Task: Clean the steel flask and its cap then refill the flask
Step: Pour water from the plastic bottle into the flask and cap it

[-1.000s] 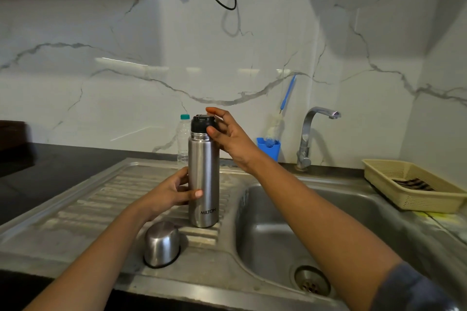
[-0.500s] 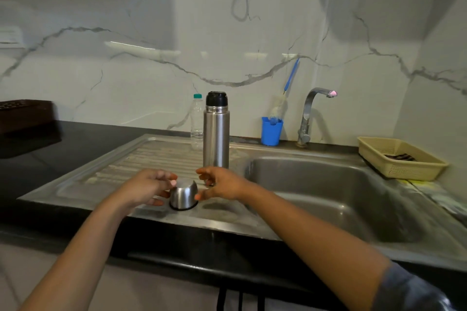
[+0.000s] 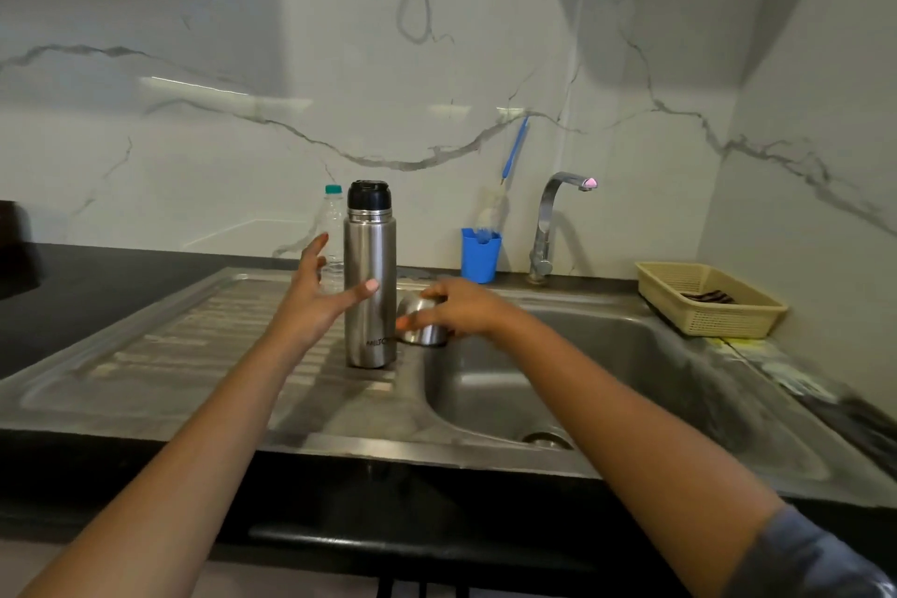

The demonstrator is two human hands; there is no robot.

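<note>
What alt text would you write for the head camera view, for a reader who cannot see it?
A steel flask stands upright on a sink's draining board. The open left hand reaches toward it; the right hand grips the steel cap beside it. A tap and blue cup stand behind.

Steel flask (image 3: 370,301) upright on draining board (image 3: 160,350), plastic bottle (image 3: 332,228) just behind, sink basin (image 3: 631,369) open rightward.

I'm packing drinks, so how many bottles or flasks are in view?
2. The steel flask stands upright on the drainboard; a clear plastic bottle stands behind it, to its left, partly behind the left hand.
</note>
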